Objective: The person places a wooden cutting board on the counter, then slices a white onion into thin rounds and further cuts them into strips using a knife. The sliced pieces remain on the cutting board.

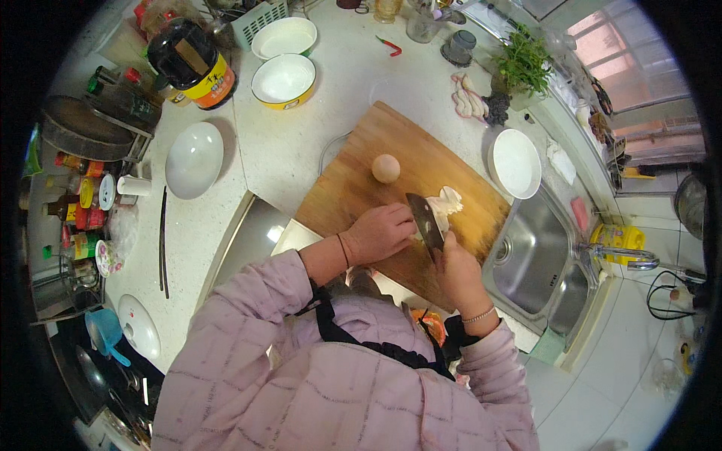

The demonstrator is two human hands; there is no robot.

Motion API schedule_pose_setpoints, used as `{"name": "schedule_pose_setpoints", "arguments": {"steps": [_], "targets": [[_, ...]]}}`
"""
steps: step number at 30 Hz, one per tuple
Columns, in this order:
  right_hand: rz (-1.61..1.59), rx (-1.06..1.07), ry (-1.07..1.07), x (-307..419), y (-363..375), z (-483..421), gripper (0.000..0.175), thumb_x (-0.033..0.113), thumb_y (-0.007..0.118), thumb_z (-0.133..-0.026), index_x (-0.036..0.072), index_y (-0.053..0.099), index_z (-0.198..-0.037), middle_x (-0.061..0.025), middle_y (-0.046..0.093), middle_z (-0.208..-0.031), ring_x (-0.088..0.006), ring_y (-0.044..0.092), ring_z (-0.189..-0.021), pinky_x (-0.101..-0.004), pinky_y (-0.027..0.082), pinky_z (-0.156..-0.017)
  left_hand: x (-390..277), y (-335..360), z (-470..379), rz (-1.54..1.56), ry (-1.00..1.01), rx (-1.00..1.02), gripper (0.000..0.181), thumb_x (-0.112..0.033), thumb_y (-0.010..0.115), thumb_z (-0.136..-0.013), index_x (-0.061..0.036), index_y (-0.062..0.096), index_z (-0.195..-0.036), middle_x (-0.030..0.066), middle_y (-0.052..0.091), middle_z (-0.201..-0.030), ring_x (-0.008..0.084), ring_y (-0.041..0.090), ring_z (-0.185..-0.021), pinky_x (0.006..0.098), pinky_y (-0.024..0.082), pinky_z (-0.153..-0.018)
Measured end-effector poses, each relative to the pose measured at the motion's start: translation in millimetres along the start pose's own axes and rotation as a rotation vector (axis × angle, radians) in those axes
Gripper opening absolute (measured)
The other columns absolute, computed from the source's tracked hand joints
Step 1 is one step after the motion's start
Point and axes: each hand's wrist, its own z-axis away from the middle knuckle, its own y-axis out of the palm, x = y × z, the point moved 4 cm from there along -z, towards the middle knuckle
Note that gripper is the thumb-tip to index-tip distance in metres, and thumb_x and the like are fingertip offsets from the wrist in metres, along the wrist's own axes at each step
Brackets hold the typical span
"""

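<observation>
A wooden cutting board (344, 175) lies at an angle before me. My right hand (459, 270) grips a kitchen knife (426, 222) with a broad dark blade, pale bits stuck to its side. Left of the blade, my left hand (383, 231) curls its fingers over a pale food piece (417, 234), mostly hidden under the fingertips. Thin whitish slices (445, 203), perhaps mushroom, are heaped just right of the blade. Farther back on the board rests a round pale-brown item (386, 168), an egg or a similar ball-shaped food.
A steel sink (530, 265) borders the board on the right, with a white bowl (514, 163) at its corner. To the left stand an oval white dish (194, 160), black chopsticks (163, 242) and a yellow-rimmed bowl (284, 79). A red chili (389, 46) lies at the back.
</observation>
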Motion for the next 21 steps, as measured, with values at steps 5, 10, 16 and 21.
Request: {"name": "schedule_pose_setpoints", "arguments": {"steps": [5, 10, 16, 21], "targets": [[0.155, 0.018, -0.052, 9, -4, 3, 0.025, 0.009, 0.057, -0.084, 0.000, 0.047, -0.105, -0.0237, 0.065, -0.081, -0.0423, 0.064, -0.072, -0.0502, 0.051, -0.061, 5, 9, 2, -0.066, 0.084, 0.066, 0.017, -0.015, 0.066, -0.078, -0.0079, 0.061, -0.093, 0.0091, 0.061, -0.099, 0.0287, 0.059, -0.099, 0.0370, 0.052, -0.083], [0.172, 0.034, -0.021, 14, 1, 4, 0.024, 0.006, 0.056, -0.082, 0.001, 0.047, -0.104, -0.0222, 0.065, -0.080, -0.0402, 0.065, -0.069, -0.0490, 0.052, -0.058, 9, 16, 5, -0.084, 0.032, 0.100, 0.017, -0.015, 0.064, -0.078, -0.0083, 0.063, -0.094, 0.0085, 0.062, -0.099, 0.0282, 0.060, -0.099, 0.0365, 0.052, -0.084], [0.147, -0.036, -0.088, 17, 1, 3, 0.027, 0.005, 0.055, -0.080, 0.001, 0.047, -0.106, -0.0206, 0.064, -0.079, -0.0397, 0.065, -0.066, -0.0480, 0.052, -0.056, 5, 9, 10, -0.079, 0.084, 0.060, 0.021, -0.015, 0.060, -0.077, -0.0079, 0.065, -0.096, 0.0085, 0.062, -0.099, 0.0276, 0.060, -0.098, 0.0357, 0.053, -0.084], [0.195, 0.045, -0.084, 20, 1, -1, 0.025, 0.004, 0.056, -0.080, 0.002, 0.047, -0.104, -0.0196, 0.064, -0.081, -0.0387, 0.066, -0.066, -0.0463, 0.053, -0.056, 3, 12, 13, -0.118, 0.078, 0.053, 0.025, -0.017, 0.057, -0.080, -0.0085, 0.065, -0.103, 0.0080, 0.062, -0.104, 0.0258, 0.060, -0.101, 0.0339, 0.053, -0.083]]}}
